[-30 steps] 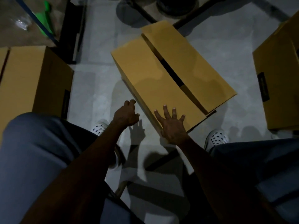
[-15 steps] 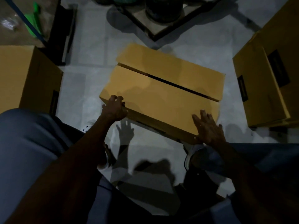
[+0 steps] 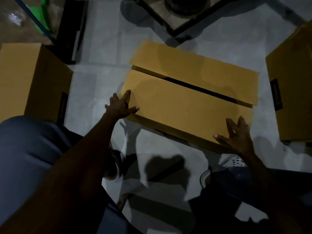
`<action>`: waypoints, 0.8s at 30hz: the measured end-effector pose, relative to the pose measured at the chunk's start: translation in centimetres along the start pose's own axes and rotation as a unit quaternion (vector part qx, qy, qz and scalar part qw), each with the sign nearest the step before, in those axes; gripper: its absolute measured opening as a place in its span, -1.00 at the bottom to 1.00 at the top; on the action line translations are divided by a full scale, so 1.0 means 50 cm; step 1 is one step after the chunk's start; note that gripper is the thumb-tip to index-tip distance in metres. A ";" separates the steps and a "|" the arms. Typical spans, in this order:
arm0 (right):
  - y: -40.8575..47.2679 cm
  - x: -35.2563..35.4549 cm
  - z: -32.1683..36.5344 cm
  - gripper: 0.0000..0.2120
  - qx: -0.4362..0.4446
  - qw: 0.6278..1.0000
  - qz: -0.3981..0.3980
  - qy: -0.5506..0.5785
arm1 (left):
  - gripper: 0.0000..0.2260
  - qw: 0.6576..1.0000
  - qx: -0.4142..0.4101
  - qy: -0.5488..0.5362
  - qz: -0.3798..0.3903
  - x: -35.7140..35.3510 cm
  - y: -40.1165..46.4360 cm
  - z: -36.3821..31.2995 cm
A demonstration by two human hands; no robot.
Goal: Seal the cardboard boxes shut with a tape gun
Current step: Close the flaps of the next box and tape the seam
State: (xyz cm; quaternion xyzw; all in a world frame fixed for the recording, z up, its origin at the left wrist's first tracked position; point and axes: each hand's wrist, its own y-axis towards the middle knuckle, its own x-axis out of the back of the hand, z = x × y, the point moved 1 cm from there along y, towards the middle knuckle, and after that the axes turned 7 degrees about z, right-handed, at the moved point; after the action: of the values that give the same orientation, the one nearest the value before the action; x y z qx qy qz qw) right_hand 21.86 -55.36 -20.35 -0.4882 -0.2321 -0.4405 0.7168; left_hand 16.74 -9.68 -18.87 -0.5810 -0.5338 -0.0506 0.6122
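Middle cardboard box (image 3: 185, 105) on grey floor (image 3: 101, 85), flaps unsealed with dark gap, left hand (image 3: 120, 107) and right hand (image 3: 236, 139) spread-fingered at its near corners, holding nothing; flanking boxes left (image 3: 30, 78) and right (image 3: 293, 92).

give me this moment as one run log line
left hand: open, at middle box left corner | right hand: open, at near right corner | flap seam untaped

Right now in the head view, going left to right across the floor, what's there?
Left box → left hand → middle box, flaps shut with an untaped gap → right hand on its near right corner → right box.
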 end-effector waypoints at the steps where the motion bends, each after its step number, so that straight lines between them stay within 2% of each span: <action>1: 0.005 -0.002 0.003 -0.06 0.003 1.000 -0.002 -0.020 | -0.10 1.000 -0.004 -0.004 0.007 -0.006 0.007 0.003; 6: 0.015 -0.003 0.027 -0.15 0.020 0.995 -0.018 -0.100 | -0.06 1.000 -0.005 0.000 -0.009 -0.013 0.012 0.010; 15: 0.037 0.007 0.068 -0.09 0.040 0.990 0.036 -0.131 | 0.26 0.999 0.030 -0.016 0.031 -0.026 -0.023 0.096; 24: 0.011 0.018 0.068 0.02 0.064 0.970 0.112 -0.206 | -0.10 0.999 -0.015 0.023 0.043 -0.040 -0.150 0.144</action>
State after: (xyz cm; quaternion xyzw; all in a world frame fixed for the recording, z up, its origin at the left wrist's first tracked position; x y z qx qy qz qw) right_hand 23.14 -52.59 -18.52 -0.5445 -0.3460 -0.2318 0.7281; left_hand 6.49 -7.69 -17.12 -0.6113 -0.4936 -0.0455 0.6169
